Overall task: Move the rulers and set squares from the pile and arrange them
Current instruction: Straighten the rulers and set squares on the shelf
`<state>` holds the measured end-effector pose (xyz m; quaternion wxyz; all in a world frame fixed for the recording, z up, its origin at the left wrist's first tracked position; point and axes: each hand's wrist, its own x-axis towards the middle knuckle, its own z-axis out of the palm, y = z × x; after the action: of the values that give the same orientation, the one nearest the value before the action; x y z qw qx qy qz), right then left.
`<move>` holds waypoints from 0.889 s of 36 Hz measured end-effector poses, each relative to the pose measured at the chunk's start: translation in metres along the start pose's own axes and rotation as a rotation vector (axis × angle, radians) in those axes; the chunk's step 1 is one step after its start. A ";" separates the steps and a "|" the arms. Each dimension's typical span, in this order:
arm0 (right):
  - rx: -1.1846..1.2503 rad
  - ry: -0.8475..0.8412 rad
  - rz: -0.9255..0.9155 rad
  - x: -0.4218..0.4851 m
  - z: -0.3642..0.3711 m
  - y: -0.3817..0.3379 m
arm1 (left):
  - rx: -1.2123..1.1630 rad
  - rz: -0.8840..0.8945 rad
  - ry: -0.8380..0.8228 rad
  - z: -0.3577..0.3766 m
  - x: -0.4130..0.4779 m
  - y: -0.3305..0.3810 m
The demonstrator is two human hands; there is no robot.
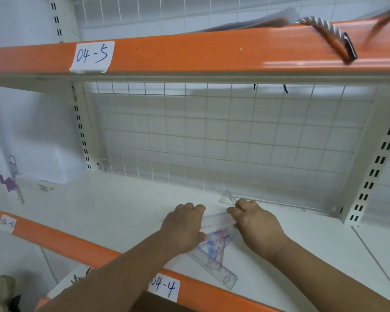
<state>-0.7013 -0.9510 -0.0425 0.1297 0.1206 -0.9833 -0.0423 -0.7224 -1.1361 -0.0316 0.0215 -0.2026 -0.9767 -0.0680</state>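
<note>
**Two bare hands meet over a pile of clear rulers and set squares on a white shelf.**

The pile [214,244] lies between and partly under the hands. The left hand [182,224] covers its left edge, and the right hand [257,226] is at the right end of a see-through ruler [216,221] that runs from one hand to the other. The fingers of both hands bend downward with their tips hidden, so it cannot be told whether either hand actually clasps the plastic. On the wrist side of the hands, a long purple-tinted ruler [214,265] runs out of the pile toward the shelf's orange front edge [65,242], ending near the "04-4" label [164,288]. Just beyond the right hand's knuckles, a small set square [227,197] lies apart from the pile, beside the wire grid [212,143] at the back of the shelf [122,210].
</note>
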 end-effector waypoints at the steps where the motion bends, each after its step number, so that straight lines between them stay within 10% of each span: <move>1: -0.007 0.000 0.016 -0.001 0.001 0.001 | 0.011 0.012 0.002 0.001 0.001 0.001; 32: -0.069 -0.026 0.413 -0.134 -0.015 0.096 | 0.017 0.314 -0.076 0.010 0.008 0.149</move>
<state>-0.5930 -0.8256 -0.0502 0.1268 -0.0888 -0.9867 -0.0500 -0.6707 -0.9958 -0.0223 -0.0034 -0.3548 -0.9337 -0.0478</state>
